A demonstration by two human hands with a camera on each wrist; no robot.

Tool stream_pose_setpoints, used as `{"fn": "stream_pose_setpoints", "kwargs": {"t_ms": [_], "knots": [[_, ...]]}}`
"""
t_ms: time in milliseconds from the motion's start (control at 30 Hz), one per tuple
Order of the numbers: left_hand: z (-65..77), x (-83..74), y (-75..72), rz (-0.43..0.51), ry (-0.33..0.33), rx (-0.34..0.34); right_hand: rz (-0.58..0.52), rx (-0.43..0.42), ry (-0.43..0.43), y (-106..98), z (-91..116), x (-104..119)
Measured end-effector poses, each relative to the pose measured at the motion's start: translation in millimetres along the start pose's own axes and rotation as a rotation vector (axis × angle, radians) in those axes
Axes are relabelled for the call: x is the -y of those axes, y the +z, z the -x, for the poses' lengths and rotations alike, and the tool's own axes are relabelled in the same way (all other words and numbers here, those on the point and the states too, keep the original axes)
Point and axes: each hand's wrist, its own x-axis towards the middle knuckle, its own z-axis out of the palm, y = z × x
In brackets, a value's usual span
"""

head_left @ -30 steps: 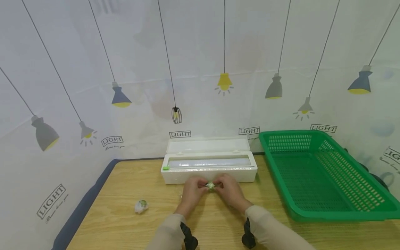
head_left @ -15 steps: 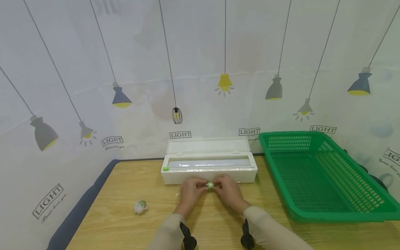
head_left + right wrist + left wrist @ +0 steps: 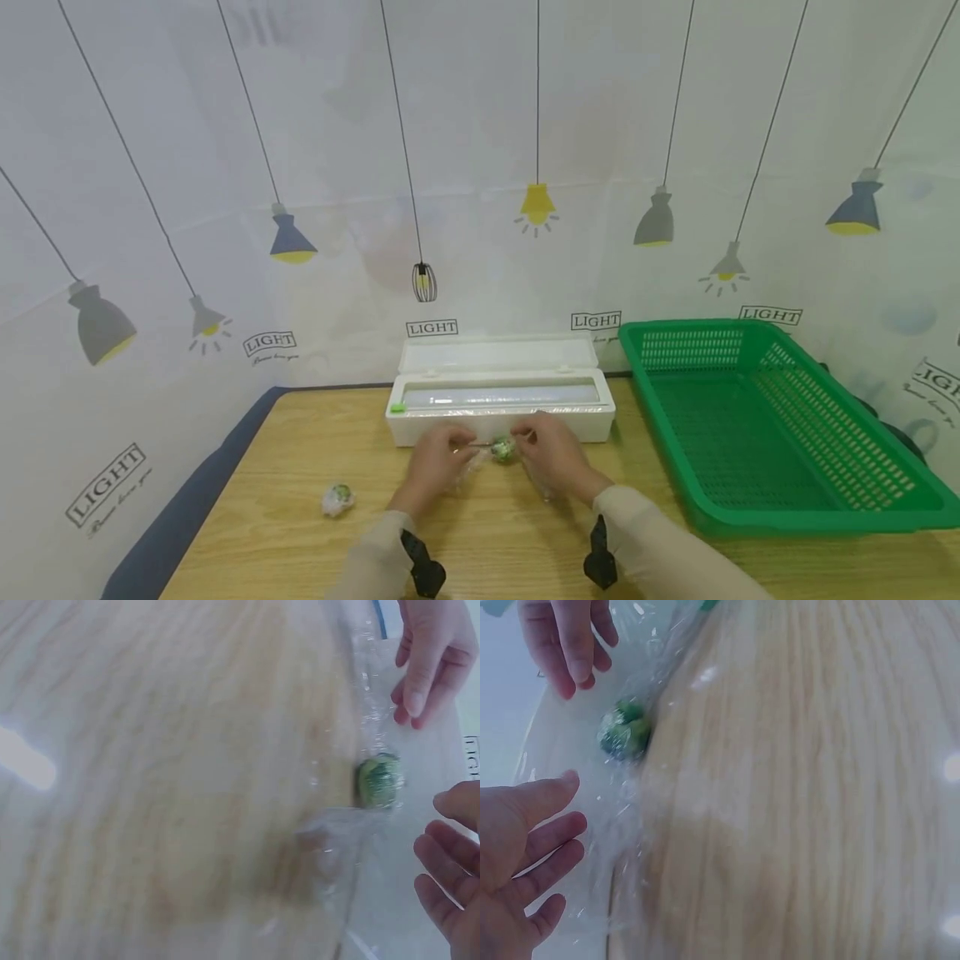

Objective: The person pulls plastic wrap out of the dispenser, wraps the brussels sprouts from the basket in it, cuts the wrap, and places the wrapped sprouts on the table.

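A small round green vegetable, like a Brussels sprout (image 3: 503,450), sits in clear plastic wrap in front of the white wrap dispenser (image 3: 491,425). My left hand (image 3: 431,462) is on its left side, my right hand (image 3: 555,454) on its right, both apart from it. Fingers of the left hand (image 3: 517,862) are spread beside the crinkled film (image 3: 622,840) in the left wrist view. Likewise, the right hand (image 3: 457,862) has its thumb and fingers parted in the right wrist view. Loose film shows under both hands.
Another wrapped green ball (image 3: 337,500) lies on the wooden table (image 3: 285,450) to the left. The dispenser's lid (image 3: 498,354) stands raised against the wall, with a film roll (image 3: 502,394) inside. A green plastic basket (image 3: 662,417) stands at the right.
Both hands were close against the vegetable, fingers at its sides; now they have drawn apart, the left hand moving further left, and loose film shows around it.
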Motion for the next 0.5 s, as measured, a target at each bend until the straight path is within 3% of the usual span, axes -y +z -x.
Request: {"fn": "stream_pose_setpoints", "kwargs": {"t_ms": [233, 500], "knots": [[1.7, 3.6, -28.4, 0.033, -0.088, -0.017, -0.060, 0.070, -0.060, -5, -14, 11], [0.8, 13.0, -55.9, -0.001, -0.073, -0.084, -0.091, 0.157, -0.155, -6, -35, 30]]}}
